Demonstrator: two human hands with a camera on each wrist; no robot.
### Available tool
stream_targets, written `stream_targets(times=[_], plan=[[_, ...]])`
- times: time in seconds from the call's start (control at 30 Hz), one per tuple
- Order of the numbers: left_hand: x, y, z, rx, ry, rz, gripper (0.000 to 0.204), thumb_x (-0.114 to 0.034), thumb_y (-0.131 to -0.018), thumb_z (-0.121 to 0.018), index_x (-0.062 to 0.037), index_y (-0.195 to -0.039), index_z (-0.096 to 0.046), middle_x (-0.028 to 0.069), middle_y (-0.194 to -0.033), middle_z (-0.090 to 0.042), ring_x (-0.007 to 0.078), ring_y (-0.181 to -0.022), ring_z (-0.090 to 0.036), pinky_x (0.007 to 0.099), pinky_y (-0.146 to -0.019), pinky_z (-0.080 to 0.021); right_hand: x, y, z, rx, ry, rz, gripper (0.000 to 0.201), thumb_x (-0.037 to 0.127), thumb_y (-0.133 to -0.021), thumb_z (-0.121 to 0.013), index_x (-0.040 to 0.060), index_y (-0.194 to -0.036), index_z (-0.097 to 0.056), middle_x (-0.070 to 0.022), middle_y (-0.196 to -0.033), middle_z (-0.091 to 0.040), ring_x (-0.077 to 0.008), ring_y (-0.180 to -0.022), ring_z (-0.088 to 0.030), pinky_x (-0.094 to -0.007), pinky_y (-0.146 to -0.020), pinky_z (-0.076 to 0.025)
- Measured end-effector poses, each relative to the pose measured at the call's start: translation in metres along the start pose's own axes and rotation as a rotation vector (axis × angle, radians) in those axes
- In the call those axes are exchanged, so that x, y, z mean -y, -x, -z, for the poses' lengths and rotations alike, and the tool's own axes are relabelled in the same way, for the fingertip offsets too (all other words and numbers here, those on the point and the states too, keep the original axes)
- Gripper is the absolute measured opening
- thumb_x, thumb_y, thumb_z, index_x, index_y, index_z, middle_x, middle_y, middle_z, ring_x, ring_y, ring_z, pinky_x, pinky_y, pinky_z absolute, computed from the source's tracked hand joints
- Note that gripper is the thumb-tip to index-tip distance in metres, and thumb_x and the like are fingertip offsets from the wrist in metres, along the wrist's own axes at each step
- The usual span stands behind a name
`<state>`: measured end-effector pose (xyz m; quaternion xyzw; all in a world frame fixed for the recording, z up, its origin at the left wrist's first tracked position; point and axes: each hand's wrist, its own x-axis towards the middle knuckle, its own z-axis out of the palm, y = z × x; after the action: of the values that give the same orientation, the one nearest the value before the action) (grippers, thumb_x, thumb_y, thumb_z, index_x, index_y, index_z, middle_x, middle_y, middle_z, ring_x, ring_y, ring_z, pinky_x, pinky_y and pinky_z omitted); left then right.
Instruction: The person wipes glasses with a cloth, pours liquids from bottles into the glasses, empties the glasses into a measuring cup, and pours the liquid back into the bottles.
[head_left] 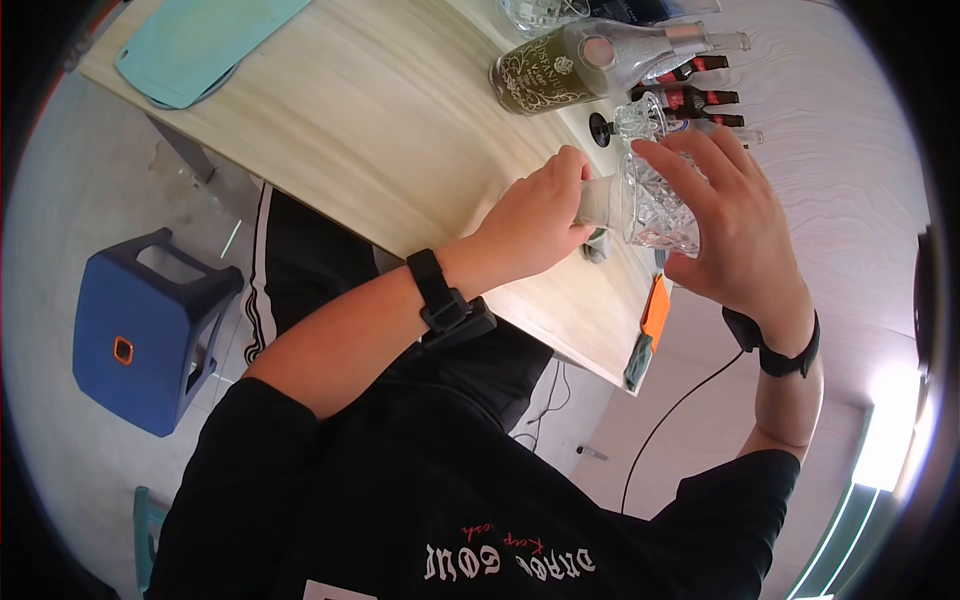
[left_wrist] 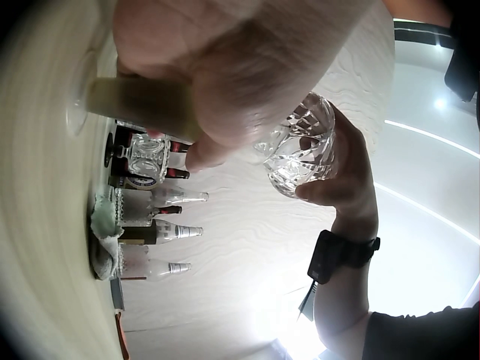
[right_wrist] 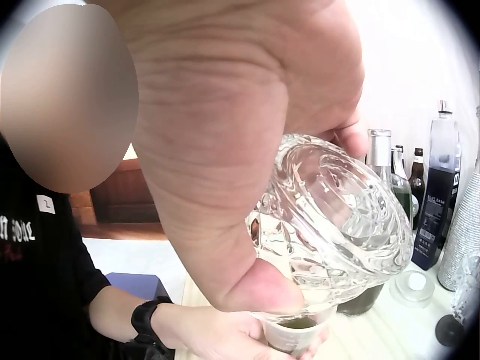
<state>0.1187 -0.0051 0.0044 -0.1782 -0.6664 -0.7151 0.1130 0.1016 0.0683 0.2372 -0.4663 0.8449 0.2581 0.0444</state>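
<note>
The left hand (head_left: 540, 215) holds a small clear cup (head_left: 605, 203) near the tabletop. Dark liquid shows inside the cup (right_wrist: 292, 339) in the right wrist view. Fingers and thumb of the right hand (head_left: 740, 220) grip a patterned clear glass vessel (head_left: 668, 208) by its sides. That vessel (right_wrist: 337, 217) is tilted right above the cup, its lower side close to the cup's rim; whether they touch, I cannot tell. In the left wrist view the cup (left_wrist: 142, 105) lies below the left palm, and the right hand (left_wrist: 349, 176) has the vessel (left_wrist: 304, 150).
A labelled bottle (head_left: 545, 75), several dark bottles (head_left: 700, 98) and a glass stopper piece (head_left: 640, 118) stand along the wall side. A teal board (head_left: 195, 45) lies at the table's far left. An orange cloth (head_left: 655, 310) is near the right edge; a blue stool (head_left: 140, 340) stands on the floor.
</note>
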Motion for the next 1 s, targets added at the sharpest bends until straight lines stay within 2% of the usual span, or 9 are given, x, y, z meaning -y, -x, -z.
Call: stream_targets(times=[0.23, 0.43, 0.6, 0.7, 1.0], plan=[[0.001, 0.000, 0.000, 0.003, 0.000, 0.002, 0.050, -0.007, -0.083, -0.073, -0.0028, -0.114, -0.035, 0.0229, -0.106, -0.057, 0.0419, -0.101, -0.061, 0.0455, -0.082, -0.049, 0.001, 0.000, -0.001, 0.003, -0.007, -0.008, 0.079, -0.001, -0.049, -0.078, 0.0104, -0.125, -0.061, -0.0070, -0.116, -0.060, -0.0278, -0.104, -0.056, -0.0384, -0.090, -0.050], [0.002, 0.001, 0.000, -0.004, -0.016, -0.015, 0.050, -0.007, -0.082, -0.073, -0.0028, -0.113, -0.035, 0.0229, -0.106, -0.057, 0.0422, -0.101, -0.061, 0.0457, -0.082, -0.049, 0.014, -0.007, 0.002, 0.004, 0.145, 0.033, 0.077, -0.002, -0.049, -0.076, 0.0073, -0.124, -0.061, -0.0063, -0.109, -0.060, -0.0263, -0.101, -0.055, -0.0355, -0.089, -0.049], [-0.001, 0.000, 0.001, 0.028, 0.011, 0.016, 0.050, -0.006, -0.082, -0.073, -0.0023, -0.114, -0.034, 0.0238, -0.106, -0.057, 0.0429, -0.102, -0.060, 0.0457, -0.083, -0.049, 0.019, -0.019, 0.012, 0.126, 0.182, 0.032, 0.074, -0.005, -0.049, -0.075, 0.0057, -0.121, -0.062, -0.0064, -0.107, -0.060, -0.0267, -0.100, -0.054, -0.0339, -0.086, -0.049], [0.001, 0.000, 0.000, -0.033, -0.010, -0.013, 0.050, -0.007, -0.077, -0.076, -0.0030, -0.109, -0.038, 0.0185, -0.103, -0.056, 0.0412, -0.095, -0.062, 0.0474, -0.077, -0.051, 0.019, -0.023, 0.014, 0.178, 0.193, 0.033, 0.073, -0.004, -0.049, -0.077, 0.0048, -0.120, -0.063, -0.0062, -0.105, -0.060, -0.0257, -0.101, -0.055, -0.0332, -0.087, -0.049], [0.003, 0.000, -0.001, -0.048, -0.049, -0.059, 0.051, -0.007, -0.078, -0.077, -0.0027, -0.109, -0.037, 0.0186, -0.103, -0.057, 0.0412, -0.096, -0.062, 0.0471, -0.077, -0.051, 0.016, -0.024, 0.011, 0.157, 0.194, 0.059, 0.073, -0.003, -0.049, -0.079, 0.0047, -0.121, -0.063, -0.0068, -0.103, -0.060, -0.0251, -0.103, -0.056, -0.0331, -0.088, -0.049]])
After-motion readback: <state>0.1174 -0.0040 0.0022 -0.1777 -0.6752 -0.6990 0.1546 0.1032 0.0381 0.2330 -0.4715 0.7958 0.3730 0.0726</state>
